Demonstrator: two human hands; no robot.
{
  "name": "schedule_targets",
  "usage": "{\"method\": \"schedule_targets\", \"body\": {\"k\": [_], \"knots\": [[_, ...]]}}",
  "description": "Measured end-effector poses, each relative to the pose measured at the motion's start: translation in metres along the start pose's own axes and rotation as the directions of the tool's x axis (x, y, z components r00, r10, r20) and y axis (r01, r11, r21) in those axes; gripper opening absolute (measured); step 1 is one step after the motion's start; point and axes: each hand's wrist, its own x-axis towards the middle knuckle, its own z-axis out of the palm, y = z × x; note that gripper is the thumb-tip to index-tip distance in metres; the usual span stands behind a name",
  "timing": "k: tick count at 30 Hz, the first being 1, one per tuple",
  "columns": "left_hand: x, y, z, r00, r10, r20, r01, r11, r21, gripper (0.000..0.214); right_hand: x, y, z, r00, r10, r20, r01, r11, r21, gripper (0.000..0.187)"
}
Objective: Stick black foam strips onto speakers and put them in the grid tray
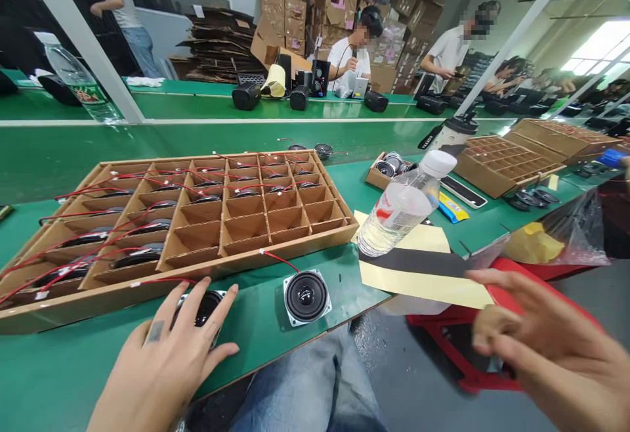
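My left hand [170, 346] lies over a small square-framed speaker [210, 304] at the table's front edge, fingers spread across it. Much of that speaker is hidden beneath the fingers; a red wire leads off it to the left. A second speaker [306, 295] lies face up to the right, its wire touching the box. My right hand [536, 337] is in the air past the table edge, index finger stretched out and the other fingers curled, with nothing visible in it. Near its index fingertip is a pale yellow sheet with a black strip [413, 263].
A divided cardboard box [246, 246] holds several wired speakers, with vacant cells at front right. A water bottle [401, 212] stands beside the sheet. Beyond are a cup [453, 133], a small box of speakers [386, 168] and another divided box [492, 179]. A red stool [457, 353] stands below right.
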Motion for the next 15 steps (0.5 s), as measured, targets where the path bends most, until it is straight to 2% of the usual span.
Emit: {"method": "schedule_targets", "body": {"k": [1,3,5,7,9,12,15], "knots": [[0.000,0.006,-0.005,0.998,-0.059,-0.008,0.059,0.998,-0.010,0.042,0.004,-0.006,0.016,0.997,-0.001,0.079,-0.004,0.998,0.065,0.035],[0.005,0.022,-0.014,0.985,-0.163,-0.059,0.155,0.981,-0.119,0.043,0.015,-0.016,0.043,0.976,-0.029,0.216,-0.005,0.988,0.156,0.016],[0.019,0.038,-0.016,0.981,-0.174,-0.090,0.131,0.924,-0.358,0.041,0.026,-0.022,0.063,0.946,-0.015,0.325,-0.031,0.990,0.135,0.009],[0.038,0.051,-0.010,0.991,-0.135,0.011,0.116,0.802,-0.586,0.047,0.036,-0.026,0.076,0.911,0.010,0.412,-0.048,0.996,0.080,0.014],[0.056,0.058,-0.001,0.987,-0.083,0.141,0.160,0.660,-0.734,0.056,0.047,-0.027,0.087,0.864,0.013,0.503,-0.053,0.996,0.066,0.015],[0.071,0.058,0.013,0.974,-0.027,0.223,0.210,0.468,-0.859,0.057,0.065,-0.027,0.104,0.799,-0.009,0.602,-0.019,0.999,0.040,0.012],[0.071,0.054,0.020,0.955,-0.015,0.295,0.284,0.326,-0.902,0.066,0.083,-0.023,0.122,0.772,-0.003,0.635,0.062,0.995,-0.071,0.008]]}}
